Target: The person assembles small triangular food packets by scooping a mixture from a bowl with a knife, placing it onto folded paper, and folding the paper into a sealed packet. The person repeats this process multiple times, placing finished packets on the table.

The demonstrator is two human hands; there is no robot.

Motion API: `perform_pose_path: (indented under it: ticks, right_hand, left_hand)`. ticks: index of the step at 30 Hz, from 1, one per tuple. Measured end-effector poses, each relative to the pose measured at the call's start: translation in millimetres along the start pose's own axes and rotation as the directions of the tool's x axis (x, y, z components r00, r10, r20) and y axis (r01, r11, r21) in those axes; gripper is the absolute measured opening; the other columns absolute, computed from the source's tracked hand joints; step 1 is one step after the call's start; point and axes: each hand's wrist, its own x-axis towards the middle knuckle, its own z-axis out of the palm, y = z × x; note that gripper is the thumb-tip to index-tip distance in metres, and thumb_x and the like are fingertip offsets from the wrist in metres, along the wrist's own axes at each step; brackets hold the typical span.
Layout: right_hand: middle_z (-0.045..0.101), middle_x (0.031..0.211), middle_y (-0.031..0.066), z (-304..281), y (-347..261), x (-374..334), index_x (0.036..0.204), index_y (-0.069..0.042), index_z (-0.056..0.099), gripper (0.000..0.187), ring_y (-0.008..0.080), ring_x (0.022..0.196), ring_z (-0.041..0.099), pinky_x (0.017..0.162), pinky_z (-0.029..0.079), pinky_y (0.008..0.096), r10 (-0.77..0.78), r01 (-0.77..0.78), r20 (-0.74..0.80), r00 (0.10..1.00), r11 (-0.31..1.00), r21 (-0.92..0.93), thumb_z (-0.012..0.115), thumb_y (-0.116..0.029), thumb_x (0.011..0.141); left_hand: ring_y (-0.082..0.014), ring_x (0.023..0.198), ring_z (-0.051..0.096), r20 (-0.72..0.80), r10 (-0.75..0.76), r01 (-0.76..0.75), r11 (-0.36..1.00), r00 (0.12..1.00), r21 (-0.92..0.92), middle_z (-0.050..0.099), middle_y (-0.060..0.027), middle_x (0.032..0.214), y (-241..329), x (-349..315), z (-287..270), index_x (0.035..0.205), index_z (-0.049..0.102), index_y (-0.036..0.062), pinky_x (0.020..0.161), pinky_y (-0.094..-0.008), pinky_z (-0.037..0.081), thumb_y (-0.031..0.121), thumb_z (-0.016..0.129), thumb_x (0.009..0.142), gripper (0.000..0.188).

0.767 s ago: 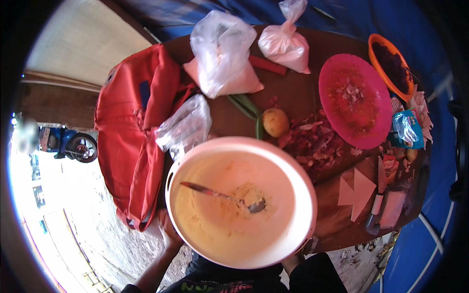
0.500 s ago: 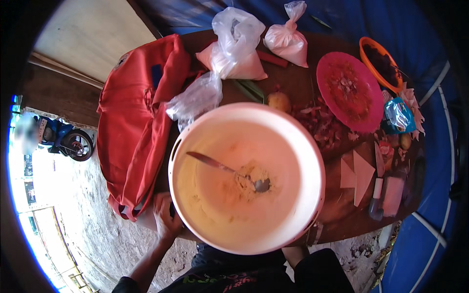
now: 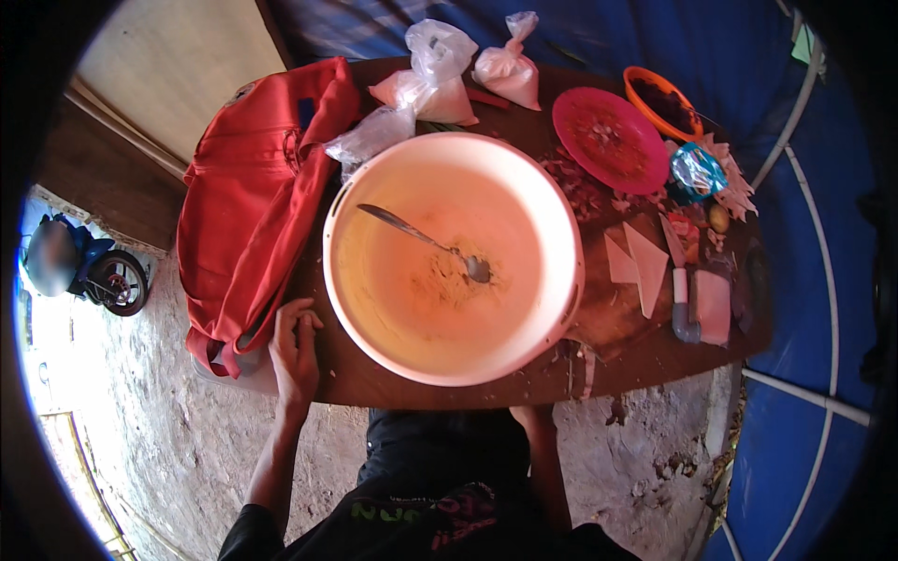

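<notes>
Your left hand (image 3: 294, 360) rested at the near edge of the brown worktop (image 3: 430, 396), just beside the red bag (image 3: 245, 220), its fingers loosely bent, the thumb a little apart, with nothing seen between them. Your right hand (image 3: 535, 418) was mostly hidden below that edge, so I could not tell how its fingers stood. The wide pale basin (image 3: 531, 210) sat on the worktop in front of you, right of the left hand and touched by neither; a metal spoon (image 3: 412, 232) lay in it, its bowl amid yellowish powder (image 3: 447, 284), its handle angled toward the left wall. The step in hand looked like a pause with the basin set down. Using that spoon would have called for bringing a hand over the rim and pinching the handle.
</notes>
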Motion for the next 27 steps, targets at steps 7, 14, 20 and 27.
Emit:
perform_pose_path:
  ticks: [7, 14, 20, 27]
  right_hand:
    - [0.072, 0.091, 0.0211, -229, -84, -25, 0.089, 0.0, 0.069, 0.047, 0.0415, 0.09, 0.068, 0.08, 0.052, 0.0482, 0.613, -0.61, 0.347, 0.71, 0.781, -0.134, 0.071, -0.046, 0.088]
    - [0.075, 0.094, 0.0105, -280, -123, 54, 0.108, 0.0, 0.072, 0.028, 0.0111, 0.076, 0.065, 0.071, 0.052, 0.0302, 0.369, -0.26, -0.471, 0.801, 0.924, 0.281, 0.079, -0.018, 0.088]
    - [0.07, 0.093, 0.0134, -253, -100, 161, 0.107, -0.003, 0.075, 0.029, 0.0248, 0.078, 0.067, 0.073, 0.053, 0.035, 0.011, -0.071, -0.595, 0.804, 0.994, -0.078, 0.08, -0.018, 0.083]
    - [0.067, 0.097, 0.0131, -237, -98, 185, 0.102, -0.006, 0.077, 0.019, 0.0297, 0.085, 0.068, 0.077, 0.054, 0.0382, 0.152, -0.149, -0.598, 0.787, 0.987, 0.055, 0.076, -0.016, 0.085]
  left_hand:
    - [-0.009, 0.079, 0.056, -0.045, 0.036, -0.042, 0.99, 0.998, -0.136, 0.066, -0.0055, 0.086, -8, -4, -3, 0.126, 0.054, -0.0017, 0.077, -0.023, 0.045, 0.002, 0.056, 0.1, 0.027]
    - [-0.0082, 0.077, 0.057, -0.019, 0.026, -0.03, 0.976, 0.999, -0.218, 0.067, -0.0046, 0.084, -10, -1, -6, 0.132, 0.052, -0.0023, 0.076, -0.0218, 0.045, 0.001, 0.067, 0.093, 0.043]
    - [-0.0076, 0.074, 0.059, 0.006, 0.023, -0.021, 0.978, 1.0, -0.207, 0.066, -0.0019, 0.08, -6, -6, -9, 0.119, 0.063, -0.0014, 0.072, -0.0216, 0.045, 0.005, 0.071, 0.091, 0.03]
    - [-0.0091, 0.074, 0.065, -0.013, -0.037, 0.033, 0.975, 0.999, -0.221, 0.069, -0.0042, 0.079, 4, -4, -5, 0.1, 0.069, -0.0019, 0.07, -0.0227, 0.048, 0.007, 0.071, 0.092, 0.012]
